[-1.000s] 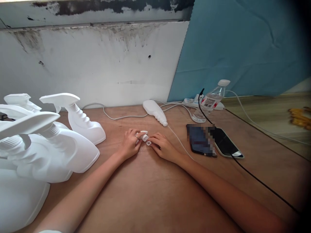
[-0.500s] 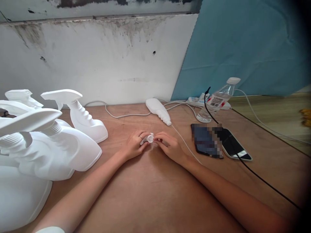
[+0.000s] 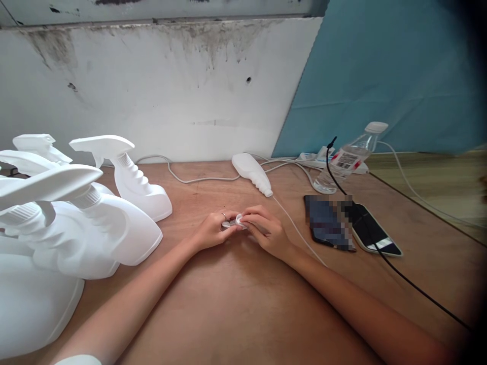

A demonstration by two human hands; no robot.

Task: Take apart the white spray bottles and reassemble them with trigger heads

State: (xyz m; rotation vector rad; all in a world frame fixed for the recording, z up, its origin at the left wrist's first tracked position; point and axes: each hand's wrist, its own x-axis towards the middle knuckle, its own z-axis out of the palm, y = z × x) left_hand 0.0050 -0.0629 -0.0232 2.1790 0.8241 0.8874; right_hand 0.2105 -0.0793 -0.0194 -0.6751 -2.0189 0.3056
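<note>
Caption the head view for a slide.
Left hand holds a small white part that right hand touches, white spray bottles to the left.

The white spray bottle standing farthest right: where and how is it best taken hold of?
Probably grip the spray bottle by its wavy neck, coming from the right: it narrows there, and the other bottles stand to its left.

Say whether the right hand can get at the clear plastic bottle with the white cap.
Probably yes, with a stretch: nothing tall stands between, though a thin black cable runs in front of the clear plastic bottle, and the right hand must first release the small white plastic piece it pinches.
</note>
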